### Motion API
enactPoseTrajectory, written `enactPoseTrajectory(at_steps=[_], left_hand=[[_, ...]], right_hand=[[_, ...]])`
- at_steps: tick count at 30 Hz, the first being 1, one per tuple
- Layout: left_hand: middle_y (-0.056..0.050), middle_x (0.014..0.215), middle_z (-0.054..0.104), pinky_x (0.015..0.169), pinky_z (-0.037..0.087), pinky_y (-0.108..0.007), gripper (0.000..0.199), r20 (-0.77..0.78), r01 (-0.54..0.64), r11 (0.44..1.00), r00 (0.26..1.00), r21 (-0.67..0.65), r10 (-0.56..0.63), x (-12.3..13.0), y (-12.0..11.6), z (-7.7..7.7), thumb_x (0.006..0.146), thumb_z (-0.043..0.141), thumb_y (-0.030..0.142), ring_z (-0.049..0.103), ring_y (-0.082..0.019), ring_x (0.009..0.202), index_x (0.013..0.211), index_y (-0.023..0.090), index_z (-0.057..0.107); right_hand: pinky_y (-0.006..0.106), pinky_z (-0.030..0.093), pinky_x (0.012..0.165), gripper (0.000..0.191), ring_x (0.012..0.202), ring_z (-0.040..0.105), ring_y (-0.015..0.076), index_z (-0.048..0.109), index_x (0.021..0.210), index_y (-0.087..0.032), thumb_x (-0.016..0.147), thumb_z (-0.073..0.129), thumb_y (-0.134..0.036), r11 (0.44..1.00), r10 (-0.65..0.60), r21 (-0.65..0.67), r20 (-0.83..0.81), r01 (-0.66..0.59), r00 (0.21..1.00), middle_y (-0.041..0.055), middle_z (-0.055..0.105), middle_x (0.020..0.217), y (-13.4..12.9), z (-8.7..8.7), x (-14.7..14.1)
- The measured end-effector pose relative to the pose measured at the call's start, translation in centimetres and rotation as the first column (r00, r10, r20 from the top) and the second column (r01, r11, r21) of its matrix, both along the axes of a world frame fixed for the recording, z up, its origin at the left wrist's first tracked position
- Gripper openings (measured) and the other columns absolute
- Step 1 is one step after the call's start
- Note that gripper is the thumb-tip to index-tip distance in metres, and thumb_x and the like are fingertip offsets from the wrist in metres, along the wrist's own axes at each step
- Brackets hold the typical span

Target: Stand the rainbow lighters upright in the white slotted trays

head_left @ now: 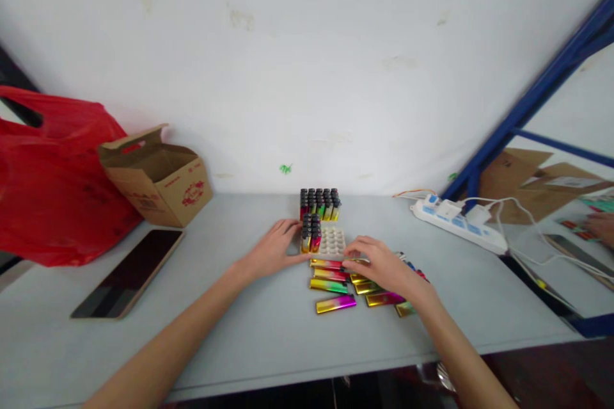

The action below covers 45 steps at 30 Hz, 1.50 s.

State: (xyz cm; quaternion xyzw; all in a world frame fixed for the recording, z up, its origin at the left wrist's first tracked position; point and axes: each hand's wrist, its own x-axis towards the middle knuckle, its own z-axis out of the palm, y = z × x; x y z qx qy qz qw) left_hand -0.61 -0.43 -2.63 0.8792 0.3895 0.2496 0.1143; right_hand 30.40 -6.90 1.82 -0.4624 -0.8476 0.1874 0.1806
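My left hand (pixel 271 252) is at the left side of a pale lighter tray (pixel 332 241), its thumb along the front corner and its fingers against the side. Two columns of upright lighters (pixel 311 233) with black tops fill the tray's left part; empty round holes show on the right. My right hand (pixel 381 263) is just right of the tray, over loose lighters, with fingers and thumb closed around a lighter that is mostly hidden. Several shiny lighters lie flat below, among them a yellow-purple lighter (pixel 336 304) and a yellow-green lighter (pixel 329 285).
A full block of upright lighters (pixel 320 204) stands behind the tray. At left are a phone (pixel 129 274), an open cardboard box (pixel 158 182) and a red plastic bag (pixel 62 185). A power strip (pixel 458 223) with cables lies right, near a blue frame (pixel 527 95). Another person's hand (pixel 602 228) shows far right.
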Motion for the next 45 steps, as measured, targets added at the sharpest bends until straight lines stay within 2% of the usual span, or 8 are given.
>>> enactPoseTrajectory(at_steps=[6,11,19,25,28,33,39,45], left_hand=[[-0.016,0.142,0.064,0.118,0.049,-0.05,0.073,-0.006,-0.013,1.0,1.0,-0.007,0.013,0.1,-0.2,0.2,0.092,0.069,0.074,0.06,-0.035,0.134,0.139,0.019,0.063],[-0.017,0.144,0.063,0.118,0.049,-0.049,0.071,-0.016,-0.014,1.0,1.0,-0.005,0.014,0.1,-0.4,0.3,0.092,0.072,0.071,0.06,-0.034,0.134,0.138,0.018,0.062],[-0.017,0.144,0.063,0.118,0.048,-0.049,0.072,-0.027,-0.018,1.0,0.999,-0.016,0.018,0.1,-0.4,0.4,0.092,0.069,0.073,0.06,-0.034,0.135,0.139,0.018,0.062],[-0.015,0.142,0.065,0.117,0.05,-0.051,0.076,0.0,-0.02,1.0,1.0,-0.017,0.02,0.0,-0.3,0.4,0.091,0.067,0.078,0.061,-0.034,0.133,0.139,0.02,0.063],[-0.016,0.141,0.065,0.117,0.051,-0.051,0.075,0.009,-0.018,1.0,1.0,-0.011,0.018,-0.1,-0.2,0.2,0.091,0.068,0.077,0.061,-0.034,0.132,0.14,0.02,0.063],[-0.017,0.143,0.063,0.118,0.05,-0.052,0.072,-0.014,-0.013,1.0,1.0,-0.001,0.013,-0.1,0.0,0.1,0.092,0.069,0.073,0.061,-0.035,0.134,0.138,0.019,0.063],[-0.015,0.144,0.064,0.118,0.05,-0.053,0.07,-0.015,-0.017,1.0,1.0,-0.01,0.016,-0.1,-0.1,0.2,0.092,0.07,0.073,0.061,-0.035,0.134,0.138,0.021,0.063],[-0.015,0.143,0.064,0.118,0.051,-0.054,0.072,-0.001,-0.021,1.0,1.0,-0.012,0.021,-0.1,-0.1,0.2,0.091,0.069,0.074,0.062,-0.036,0.133,0.14,0.021,0.063]], right_hand=[[0.042,0.052,0.102,0.02,0.113,0.065,0.0278,0.073,0.112,-0.021,0.106,0.064,-0.038,0.999,-0.014,-0.038,0.059,0.017,0.998,0.0093,0.069,0.116,-0.5,-1.3,-1.0],[0.042,0.05,0.107,0.025,0.118,0.064,0.0273,0.072,0.12,-0.024,0.106,0.063,-0.042,0.997,-0.022,-0.069,0.014,0.023,1.0,0.0091,0.069,0.122,-0.8,-0.8,1.2],[0.037,0.052,0.09,0.02,0.096,0.066,0.0239,0.066,0.105,-0.023,0.107,0.057,-0.04,0.991,-0.129,-0.049,-0.058,0.126,0.99,0.0076,0.069,0.106,-0.6,-1.7,3.8],[0.031,0.043,0.066,0.031,0.064,0.056,0.018,0.063,0.117,-0.023,0.109,0.05,-0.05,0.985,-0.175,-0.043,-0.251,0.169,0.952,-0.003,0.063,0.072,1.7,0.5,1.8],[0.029,0.035,0.059,0.039,0.058,0.046,0.015,0.069,0.103,-0.022,0.1,0.063,-0.06,0.98,-0.194,-0.035,-0.399,0.196,0.896,-0.0044,0.056,0.066,4.0,1.5,0.2],[0.028,0.038,0.058,0.06,0.062,0.046,0.0147,0.055,0.074,-0.023,0.088,0.067,-0.08,0.974,-0.223,-0.175,-0.693,0.141,0.686,-0.0042,0.048,0.065,6.2,0.4,-3.0],[0.029,0.047,0.061,0.052,0.057,0.055,0.0146,0.051,0.091,-0.025,0.101,0.048,-0.076,0.938,-0.195,-0.338,-0.688,-0.071,0.699,-0.0053,0.056,0.072,4.2,-1.3,-4.7],[0.027,0.032,0.056,0.055,0.06,0.039,0.0133,0.043,0.074,-0.025,0.1,0.052,-0.072,0.959,-0.284,-0.183,-0.637,0.217,0.717,-0.0058,0.042,0.064,4.0,-1.6,-5.5]])
